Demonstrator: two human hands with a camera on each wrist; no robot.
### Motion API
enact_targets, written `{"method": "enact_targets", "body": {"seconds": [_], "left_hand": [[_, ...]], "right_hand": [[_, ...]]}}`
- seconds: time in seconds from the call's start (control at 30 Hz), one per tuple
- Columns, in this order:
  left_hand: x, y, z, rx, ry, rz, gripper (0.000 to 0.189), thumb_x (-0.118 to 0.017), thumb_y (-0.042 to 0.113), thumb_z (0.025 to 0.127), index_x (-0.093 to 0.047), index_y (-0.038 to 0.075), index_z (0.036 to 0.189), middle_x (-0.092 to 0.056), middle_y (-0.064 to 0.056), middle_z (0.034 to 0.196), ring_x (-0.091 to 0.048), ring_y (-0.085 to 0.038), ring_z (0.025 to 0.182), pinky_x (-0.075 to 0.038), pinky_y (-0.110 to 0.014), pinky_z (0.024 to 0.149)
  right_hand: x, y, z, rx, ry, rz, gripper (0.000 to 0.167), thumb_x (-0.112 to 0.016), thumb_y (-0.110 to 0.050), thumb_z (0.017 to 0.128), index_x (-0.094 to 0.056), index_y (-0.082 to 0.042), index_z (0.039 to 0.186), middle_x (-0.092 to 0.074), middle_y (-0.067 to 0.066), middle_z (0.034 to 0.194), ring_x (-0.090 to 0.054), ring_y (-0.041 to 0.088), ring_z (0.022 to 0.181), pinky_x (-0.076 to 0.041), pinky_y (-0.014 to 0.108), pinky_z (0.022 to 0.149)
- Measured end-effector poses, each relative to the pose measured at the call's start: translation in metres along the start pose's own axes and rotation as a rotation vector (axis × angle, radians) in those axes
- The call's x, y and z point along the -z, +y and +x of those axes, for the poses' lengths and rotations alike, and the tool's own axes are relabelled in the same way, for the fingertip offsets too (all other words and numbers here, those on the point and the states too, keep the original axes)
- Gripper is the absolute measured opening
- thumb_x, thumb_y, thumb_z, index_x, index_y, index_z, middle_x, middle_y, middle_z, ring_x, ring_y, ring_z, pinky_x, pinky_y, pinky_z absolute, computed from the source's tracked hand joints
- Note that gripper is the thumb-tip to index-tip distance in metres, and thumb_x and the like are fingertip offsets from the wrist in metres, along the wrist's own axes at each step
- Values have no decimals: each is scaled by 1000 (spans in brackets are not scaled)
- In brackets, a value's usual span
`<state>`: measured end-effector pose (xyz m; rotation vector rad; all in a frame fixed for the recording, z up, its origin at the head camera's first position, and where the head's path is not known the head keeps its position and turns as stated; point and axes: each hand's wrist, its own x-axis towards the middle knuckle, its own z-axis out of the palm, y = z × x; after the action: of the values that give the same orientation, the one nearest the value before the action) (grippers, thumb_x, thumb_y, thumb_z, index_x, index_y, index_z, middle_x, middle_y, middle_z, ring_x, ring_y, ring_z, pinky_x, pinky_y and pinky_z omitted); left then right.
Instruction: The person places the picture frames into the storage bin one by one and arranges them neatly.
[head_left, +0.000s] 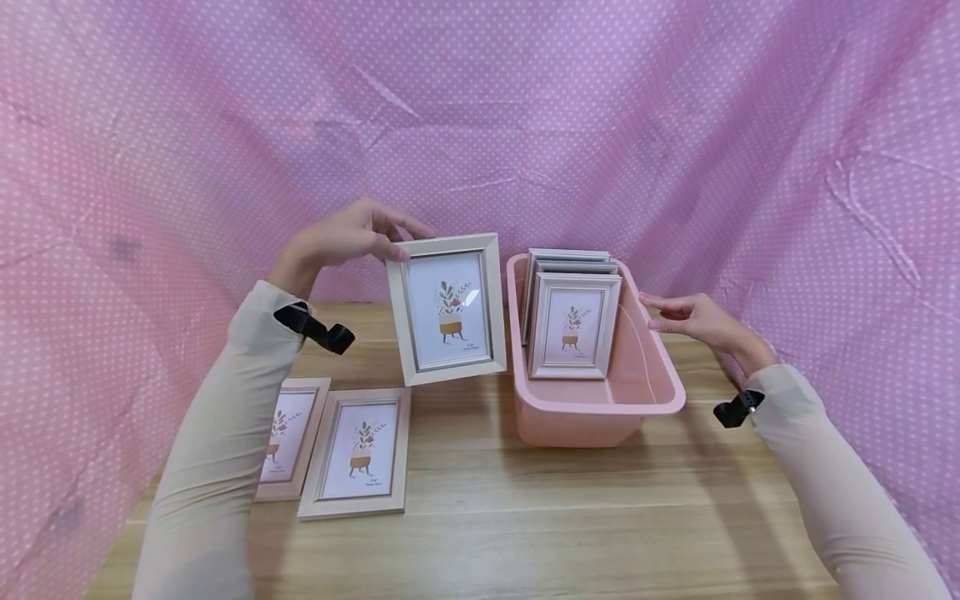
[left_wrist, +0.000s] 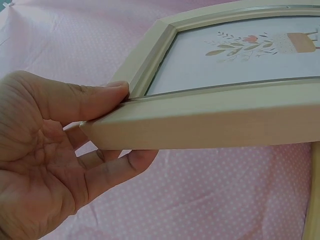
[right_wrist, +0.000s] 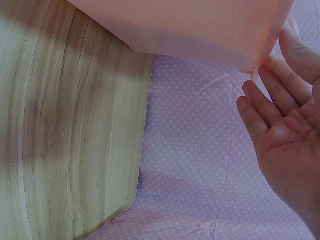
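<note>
My left hand (head_left: 348, 233) pinches the upper left corner of a cream picture frame (head_left: 397, 308), thumb on the front and fingers behind. In the head view the frame hangs slightly tilted above the table, left of a pink plastic bin (head_left: 600, 407). Its thumb grip shows closely in the left wrist view, where the frame (left_wrist: 210, 120) fills the right side. With fairly straight fingers, my right hand (head_left: 701, 321) touches the right rim of the bin. Inside the bin, several picture frames (head_left: 573, 371) stand upright, one behind another; the front one is whitish.
Two more picture frames lie face up on the wooden table (head_left: 525, 533): a cream one (head_left: 315, 492) and a pinkish one (head_left: 303, 467) partly hidden by the left sleeve (head_left: 217, 450). A pink dotted curtain (head_left: 480, 125) hangs behind the table and at its sides.
</note>
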<state>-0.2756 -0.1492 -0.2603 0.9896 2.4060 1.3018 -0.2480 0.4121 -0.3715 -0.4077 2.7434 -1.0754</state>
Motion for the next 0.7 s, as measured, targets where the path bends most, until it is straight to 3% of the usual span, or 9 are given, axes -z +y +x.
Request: {"method": "enact_targets", "body": {"seconds": [0.1,0.2,0.3,0.4,0.57,0.7], "left_hand": [[1,5,1,-11,11,-5,43,-61,-8,87,-68,0,129,-77,-14,96,-73,-21,82,-61,-32,76],[2,8,3,-29,16,-5,42,-61,-8,87,-68,0,128,-78,-14,94,-73,-20,80,-61,-31,74],[2,10,5,-48,15,-15,42,-61,-8,87,-68,-1,128,-78,-14,95,-74,-20,80,-61,-31,74],[2,12,6,-55,28,-27,42,-60,-9,87,-68,-2,128,-78,-14,95,-74,-20,81,-62,-31,74],[2,16,6,-62,53,-32,42,-62,-9,87,-69,-1,127,-79,-10,95,-74,-19,82,-61,-30,74],[1,21,7,-99,73,-39,41,-63,-9,87,-69,-3,127,-79,-10,98,-74,-18,84,-61,-29,75]], "right_hand": [[0,0,0,7,2,-6,55,-71,-22,97,-53,-5,146,-46,10,152,-52,9,135,-43,36,115],[0,0,-1,3,1,1,55,-70,-21,97,-51,-4,146,-45,11,152,-49,29,139,-46,30,112],[0,-1,-2,-11,0,15,56,-70,-22,97,-50,-5,147,-44,11,152,-45,40,139,-47,21,108],[-1,-2,-2,-10,5,13,56,-71,-23,97,-51,-5,147,-45,10,152,-46,38,139,-48,23,108],[-2,-2,-1,0,8,12,56,-71,-23,97,-52,-5,146,-47,8,151,-46,37,140,-41,45,115],[-1,-1,-2,8,14,5,55,-71,-22,97,-52,-5,145,-48,7,151,-49,29,138,-42,43,115]]}}
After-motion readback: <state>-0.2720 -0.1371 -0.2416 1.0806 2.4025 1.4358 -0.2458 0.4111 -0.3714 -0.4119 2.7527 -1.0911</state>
